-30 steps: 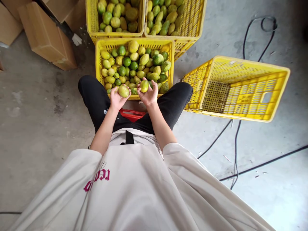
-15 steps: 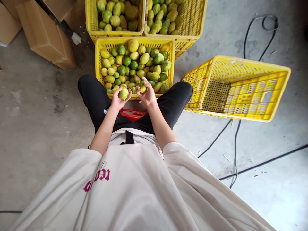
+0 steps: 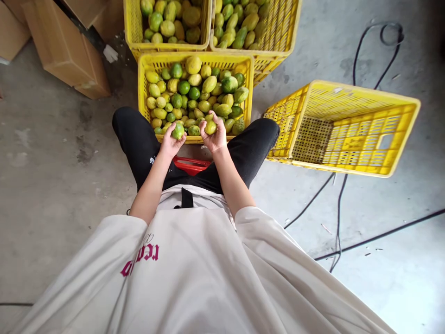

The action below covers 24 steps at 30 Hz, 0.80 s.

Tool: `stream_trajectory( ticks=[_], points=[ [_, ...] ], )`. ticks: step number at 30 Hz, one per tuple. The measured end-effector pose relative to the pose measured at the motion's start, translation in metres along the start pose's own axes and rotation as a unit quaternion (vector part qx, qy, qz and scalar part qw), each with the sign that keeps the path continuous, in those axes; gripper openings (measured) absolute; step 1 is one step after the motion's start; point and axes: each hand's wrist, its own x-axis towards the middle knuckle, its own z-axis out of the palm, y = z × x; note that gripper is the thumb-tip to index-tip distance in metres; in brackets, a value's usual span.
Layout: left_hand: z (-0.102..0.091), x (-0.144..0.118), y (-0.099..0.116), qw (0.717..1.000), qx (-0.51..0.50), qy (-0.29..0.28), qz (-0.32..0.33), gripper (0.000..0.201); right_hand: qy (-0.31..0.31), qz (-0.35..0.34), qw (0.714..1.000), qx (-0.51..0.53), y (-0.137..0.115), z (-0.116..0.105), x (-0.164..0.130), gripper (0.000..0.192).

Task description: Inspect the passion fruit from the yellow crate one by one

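The left hand point(image 3: 170, 141) cups a round green-yellow fruit point(image 3: 178, 131), fingers curled around it. The right hand point(image 3: 216, 134) grips a small yellow oval fruit point(image 3: 210, 127), fingers and thumb closed on it. Both fruits sit at the near rim of a yellow perforated plastic crate point(image 3: 142, 93) heaped with green and yellow fruit, just beyond the hands. Right of the right hand, an empty yellow plastic crate point(image 3: 347, 134) lies tipped on the grey concrete floor point(image 3: 52, 162).

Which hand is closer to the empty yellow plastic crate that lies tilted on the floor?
The right hand. It holds a yellow-green fruit and is the hand on the side of the empty yellow plastic crate. The left hand is farther away, holding a greener fruit.
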Motion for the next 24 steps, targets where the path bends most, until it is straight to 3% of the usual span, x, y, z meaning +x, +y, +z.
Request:
stream_trajectory(
  ticks=[4,10,15,19,24],
  points=[
    [-0.003,0.000,0.002,1.000,0.003,-0.003,-0.009,0.019,-0.009,-0.012,0.999,-0.049,0.002,-0.005,0.004,0.023],
    [-0.006,0.001,0.000,1.000,0.001,-0.012,-0.003,0.031,-0.020,-0.002,0.999,-0.036,0.001,-0.005,0.001,0.019],
    [-0.004,0.005,-0.004,0.999,0.026,-0.010,-0.020,0.023,-0.036,0.000,0.999,-0.021,-0.002,0.002,-0.006,0.019],
    [-0.001,0.006,-0.003,0.998,0.044,-0.025,-0.033,0.027,-0.005,-0.003,0.999,-0.033,-0.002,0.005,-0.008,0.008],
    [0.000,0.008,-0.001,0.999,0.015,-0.018,-0.029,0.034,0.035,0.024,0.998,-0.045,-0.006,0.011,-0.010,0.011]
  ],
)
